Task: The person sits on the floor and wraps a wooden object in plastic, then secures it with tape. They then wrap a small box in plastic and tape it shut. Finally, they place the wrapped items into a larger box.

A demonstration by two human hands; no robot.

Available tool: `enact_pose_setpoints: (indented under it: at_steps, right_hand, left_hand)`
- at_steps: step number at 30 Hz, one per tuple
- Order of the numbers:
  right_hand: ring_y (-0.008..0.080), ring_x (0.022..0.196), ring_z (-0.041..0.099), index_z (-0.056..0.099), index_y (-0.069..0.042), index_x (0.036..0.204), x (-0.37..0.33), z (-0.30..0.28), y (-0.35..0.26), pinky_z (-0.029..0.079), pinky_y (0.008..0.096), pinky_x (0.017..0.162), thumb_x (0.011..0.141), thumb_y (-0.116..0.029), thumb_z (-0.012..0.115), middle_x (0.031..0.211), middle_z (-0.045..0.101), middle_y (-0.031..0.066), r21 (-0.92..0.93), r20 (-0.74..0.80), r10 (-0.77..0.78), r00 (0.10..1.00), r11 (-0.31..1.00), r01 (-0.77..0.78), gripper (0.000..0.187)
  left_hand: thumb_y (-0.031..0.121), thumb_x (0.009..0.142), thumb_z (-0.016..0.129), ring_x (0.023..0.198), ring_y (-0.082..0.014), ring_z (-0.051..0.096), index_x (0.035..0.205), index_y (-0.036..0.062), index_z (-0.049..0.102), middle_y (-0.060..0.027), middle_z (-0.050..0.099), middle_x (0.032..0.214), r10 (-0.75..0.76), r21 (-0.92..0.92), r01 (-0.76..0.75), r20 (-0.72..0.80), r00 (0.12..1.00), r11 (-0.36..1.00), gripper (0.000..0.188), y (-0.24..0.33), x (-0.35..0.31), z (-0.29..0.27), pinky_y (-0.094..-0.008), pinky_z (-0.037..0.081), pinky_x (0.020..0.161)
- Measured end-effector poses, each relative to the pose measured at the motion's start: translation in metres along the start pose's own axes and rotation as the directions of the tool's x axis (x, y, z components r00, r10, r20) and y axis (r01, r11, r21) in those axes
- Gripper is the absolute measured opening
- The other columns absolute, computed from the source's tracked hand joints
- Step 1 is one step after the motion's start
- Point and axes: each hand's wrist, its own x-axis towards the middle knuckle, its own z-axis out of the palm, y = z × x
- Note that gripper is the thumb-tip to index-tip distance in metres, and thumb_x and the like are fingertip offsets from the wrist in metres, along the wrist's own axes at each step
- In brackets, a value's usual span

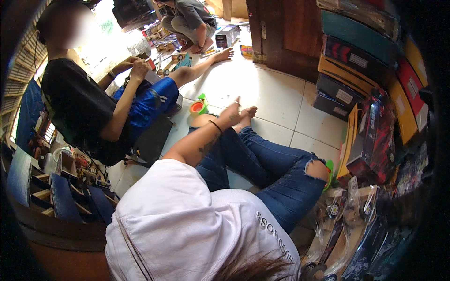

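I am watching my left hand [230, 114] hovering over the tiled floor [276, 93], fingers loosely curled, holding nothing I can make out. The orange tape roll [197, 107] is lying just beside it. My right hand is out of sight.

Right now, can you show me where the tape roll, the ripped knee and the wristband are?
tape roll [197, 107]: head view, on its orange side.
ripped knee [318, 169]: head view, on the bare skin in the jeans tear.
wristband [216, 126]: head view, on the dark band across the wrist.
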Motion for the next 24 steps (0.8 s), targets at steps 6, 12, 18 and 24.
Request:
enact_pose_setpoints:
  at_steps: [6, 12, 18, 24]
  right_hand:
    - [0.0253, 0.111, 0.054, 0.053, -0.002, 0.124, 0.013, 0.049, -0.03, 0.046, 0.0366, 0.091, 0.092, -0.019, 0.053, 0.12, 0.058, 0.0162, -0.081, 0.154, 0.096, 0.983, 0.993, -0.084, 0.036]
    - [0.0249, 0.111, 0.054, 0.053, -0.002, 0.124, 0.033, 0.093, -0.053, 0.047, 0.0363, 0.09, 0.092, -0.019, 0.053, 0.12, 0.057, 0.0161, -0.157, 0.251, 0.192, 0.949, 0.975, -0.156, 0.036]
    - [0.0244, 0.111, 0.054, 0.053, -0.002, 0.123, 0.048, 0.114, -0.065, 0.047, 0.0361, 0.09, 0.092, -0.019, 0.053, 0.12, 0.057, 0.0159, -0.221, 0.301, 0.266, 0.916, 0.954, -0.204, 0.035]
    - [0.024, 0.111, 0.054, 0.053, -0.002, 0.123, 0.058, 0.118, -0.069, 0.047, 0.0358, 0.089, 0.092, -0.019, 0.053, 0.12, 0.057, 0.0158, -0.252, 0.333, 0.309, 0.891, 0.939, -0.232, 0.035]
  left_hand:
    - [0.037, 0.083, 0.062, 0.097, -0.0366, 0.063, 0.134, -0.0176, 0.009, -0.0287, 0.063, 0.101, -0.396, -0.219, 0.342, -0.292, 0.871, 0.914, 0.092, -0.112, 0.007, -0.094, -0.0388, 0.048, 0.087]
    - [0.032, 0.084, 0.061, 0.085, -0.0279, 0.066, 0.137, -0.0111, -0.024, -0.0169, 0.068, 0.091, -0.529, -0.411, 0.35, -0.497, 0.688, 0.842, 0.108, -0.168, -0.014, -0.136, -0.0317, 0.046, 0.089]
    - [0.03, 0.09, 0.056, 0.066, -0.0163, 0.066, 0.144, -0.0027, -0.009, -0.0133, 0.068, 0.099, -0.768, -0.798, 0.21, -0.415, 0.488, 0.565, 0.09, -0.196, 0.001, -0.203, -0.0267, 0.052, 0.054]
    - [0.033, 0.092, 0.054, 0.07, -0.0213, 0.069, 0.134, -0.0057, 0.034, -0.0148, 0.068, 0.099, -0.867, -0.944, 0.193, -0.149, 0.476, 0.268, 0.06, -0.21, 0.009, -0.228, -0.0224, 0.052, 0.048]
